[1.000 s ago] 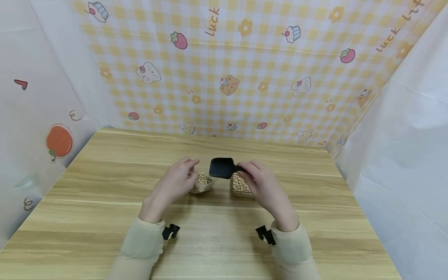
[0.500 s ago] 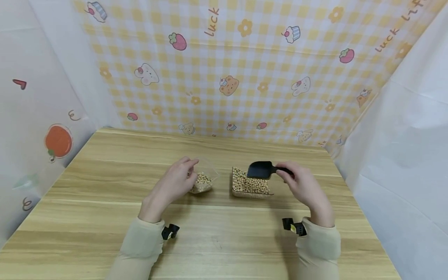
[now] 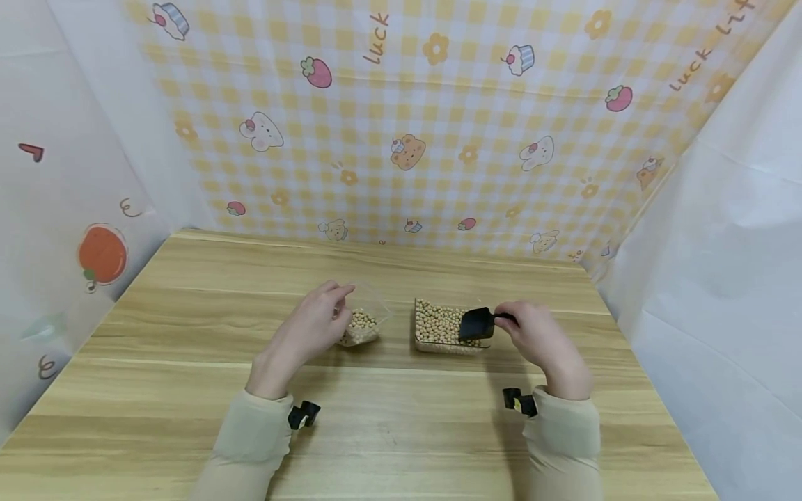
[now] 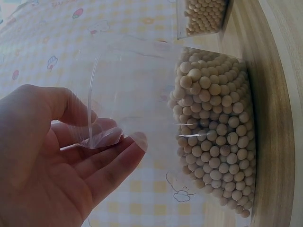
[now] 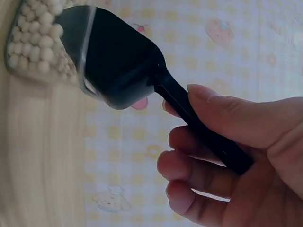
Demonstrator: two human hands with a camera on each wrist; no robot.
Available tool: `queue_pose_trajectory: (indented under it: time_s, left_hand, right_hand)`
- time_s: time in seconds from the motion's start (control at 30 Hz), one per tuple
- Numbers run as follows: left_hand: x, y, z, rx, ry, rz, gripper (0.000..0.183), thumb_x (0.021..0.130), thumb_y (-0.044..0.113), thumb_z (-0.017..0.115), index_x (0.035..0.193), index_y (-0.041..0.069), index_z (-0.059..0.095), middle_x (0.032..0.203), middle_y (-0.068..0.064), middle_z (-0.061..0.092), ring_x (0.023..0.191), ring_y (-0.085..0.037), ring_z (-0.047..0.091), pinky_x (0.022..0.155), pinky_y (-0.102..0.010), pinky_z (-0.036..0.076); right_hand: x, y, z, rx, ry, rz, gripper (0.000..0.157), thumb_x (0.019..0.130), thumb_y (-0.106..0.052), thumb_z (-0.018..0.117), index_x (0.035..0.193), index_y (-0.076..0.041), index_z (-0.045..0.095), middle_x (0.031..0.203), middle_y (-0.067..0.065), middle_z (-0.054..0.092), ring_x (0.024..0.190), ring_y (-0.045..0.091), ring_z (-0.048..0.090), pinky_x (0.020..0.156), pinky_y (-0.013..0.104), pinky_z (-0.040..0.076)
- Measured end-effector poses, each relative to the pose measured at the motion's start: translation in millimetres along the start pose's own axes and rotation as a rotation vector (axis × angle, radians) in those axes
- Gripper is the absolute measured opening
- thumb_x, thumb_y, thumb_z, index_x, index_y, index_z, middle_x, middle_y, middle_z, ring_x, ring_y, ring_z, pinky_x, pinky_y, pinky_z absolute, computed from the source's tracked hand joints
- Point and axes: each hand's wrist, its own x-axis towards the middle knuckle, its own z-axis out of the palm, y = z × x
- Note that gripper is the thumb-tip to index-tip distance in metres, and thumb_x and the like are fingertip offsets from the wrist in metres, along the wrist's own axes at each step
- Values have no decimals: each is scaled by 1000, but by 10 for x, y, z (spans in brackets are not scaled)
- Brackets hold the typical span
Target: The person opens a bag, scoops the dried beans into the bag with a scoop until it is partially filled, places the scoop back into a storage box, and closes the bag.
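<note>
My left hand (image 3: 311,321) pinches the rim of a clear plastic bag (image 4: 128,85) between thumb and fingers, keeping its mouth spread. Round, pale beans (image 4: 215,127), which look like soybeans, fill the bag's lower part. To the right, my right hand (image 3: 544,342) grips a black scoop (image 3: 477,324) by its handle. The scoop's front edge dips into the beans at the right end of a clear rectangular box (image 3: 447,349). In the right wrist view, the scoop's blade (image 5: 113,56) crosses the box's edge, and its tip is hidden among the beans.
Bag and box stand a short gap apart on a wood-grain table (image 3: 388,431). A yellow checked cloth (image 3: 351,104) hangs behind the table's back edge. White sheets close off the left and right sides. A black camera mount sits on each wrist.
My right hand has carried the scoop rightward from beside the bag, over the box, then lowered it into the beans. My left hand stays almost still on the bag.
</note>
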Motion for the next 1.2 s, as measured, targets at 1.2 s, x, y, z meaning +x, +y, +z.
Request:
queue_pose_trajectory:
  time_s: [1.2]
  left_hand:
    - [4,-44,6,-8,-5,-8,47,94,10,51,139,-4,50,96,-4,56,72,-14,49,58,-29,47]
  right_hand:
    - [170,552,656,524,-83,39,24,99,-11,56,120,-1,63,87,15,62,70,24,55,62,35,49]
